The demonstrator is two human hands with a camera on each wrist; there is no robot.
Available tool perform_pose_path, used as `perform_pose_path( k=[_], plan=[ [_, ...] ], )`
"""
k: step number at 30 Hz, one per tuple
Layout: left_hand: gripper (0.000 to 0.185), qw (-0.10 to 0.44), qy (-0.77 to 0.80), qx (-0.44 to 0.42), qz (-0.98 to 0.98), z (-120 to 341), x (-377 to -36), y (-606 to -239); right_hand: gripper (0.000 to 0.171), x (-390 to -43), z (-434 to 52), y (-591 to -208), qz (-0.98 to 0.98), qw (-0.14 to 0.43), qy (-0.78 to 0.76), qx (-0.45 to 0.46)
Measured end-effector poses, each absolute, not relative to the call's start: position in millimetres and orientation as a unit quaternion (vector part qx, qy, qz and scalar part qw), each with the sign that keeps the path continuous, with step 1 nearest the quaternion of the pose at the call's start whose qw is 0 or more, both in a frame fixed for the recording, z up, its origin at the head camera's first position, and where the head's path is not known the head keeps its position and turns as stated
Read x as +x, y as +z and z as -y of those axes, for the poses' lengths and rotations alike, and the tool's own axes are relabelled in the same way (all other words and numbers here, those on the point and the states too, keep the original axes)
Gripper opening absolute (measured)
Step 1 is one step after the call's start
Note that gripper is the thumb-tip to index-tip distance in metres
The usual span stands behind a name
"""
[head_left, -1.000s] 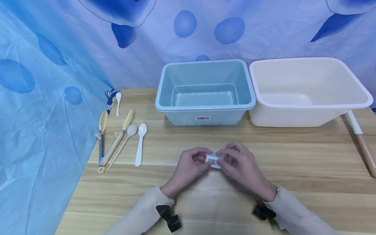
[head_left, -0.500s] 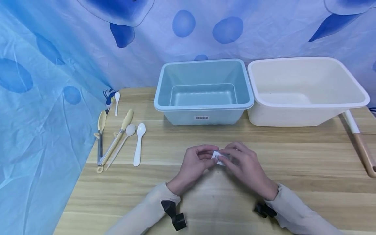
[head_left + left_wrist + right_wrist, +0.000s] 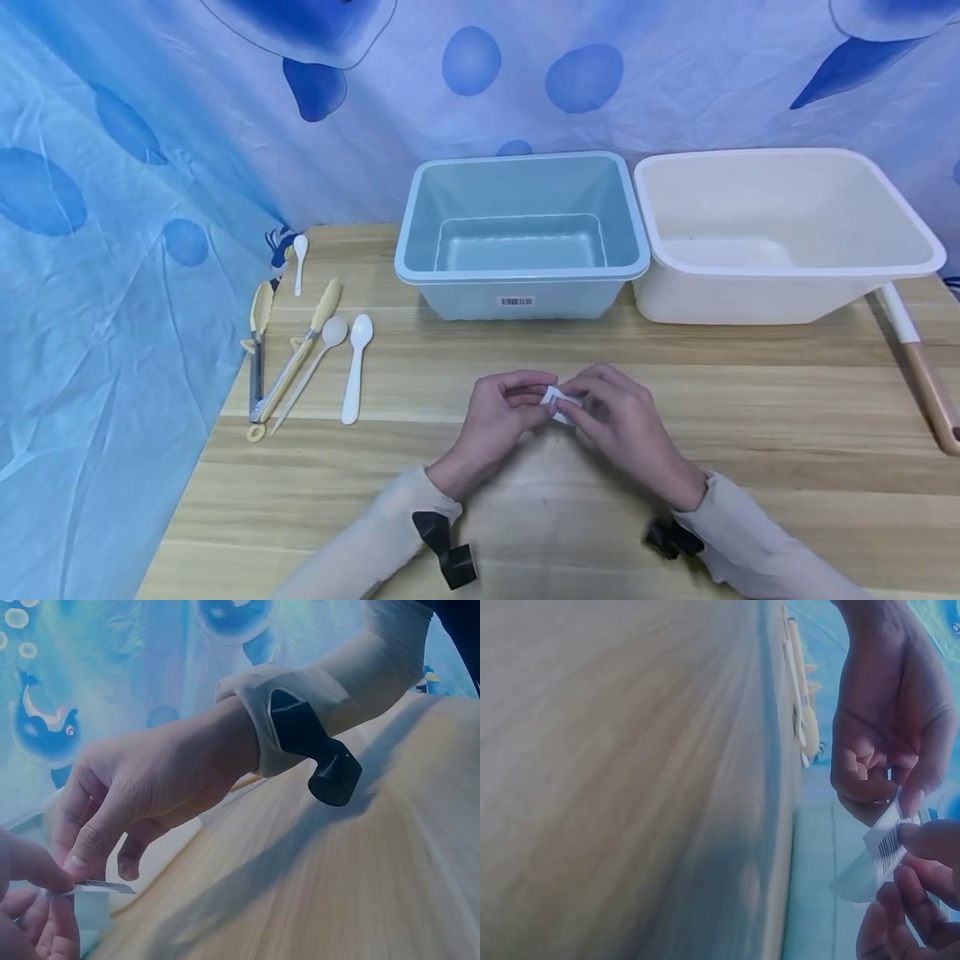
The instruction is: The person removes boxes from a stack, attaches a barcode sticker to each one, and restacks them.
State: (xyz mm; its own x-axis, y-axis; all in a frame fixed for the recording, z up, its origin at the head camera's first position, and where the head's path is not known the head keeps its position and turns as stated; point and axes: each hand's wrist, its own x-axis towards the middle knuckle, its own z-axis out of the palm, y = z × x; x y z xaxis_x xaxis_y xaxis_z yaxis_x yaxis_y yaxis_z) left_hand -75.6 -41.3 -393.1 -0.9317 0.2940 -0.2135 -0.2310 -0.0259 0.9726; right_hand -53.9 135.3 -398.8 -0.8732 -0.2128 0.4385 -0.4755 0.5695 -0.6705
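The barcode label (image 3: pixel 556 403) has turned edge-on since a second ago. My left hand (image 3: pixel 498 417) and right hand (image 3: pixel 618 421) both pinch it, level between them, in front of the blue bin (image 3: pixel 521 287).

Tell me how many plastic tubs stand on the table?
2. The blue tub stands at the back centre of the table, and the white tub stands right beside it on the right. Both look empty; none seems hidden.

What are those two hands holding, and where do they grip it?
A small white barcode label. The left hand and the right hand each pinch an opposite edge of it between thumb and fingers.
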Motion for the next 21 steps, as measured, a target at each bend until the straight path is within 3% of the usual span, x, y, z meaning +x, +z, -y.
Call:
perform_pose_path(
  k=[21],
  plan=[
    [0.033, 0.186, 0.707, 0.023, -0.682, 44.3, -74.5, -397.0, 0.013, -55.8, -135.6, -401.3, 0.874, 0.135, 0.428, 0.187]
  ],
)
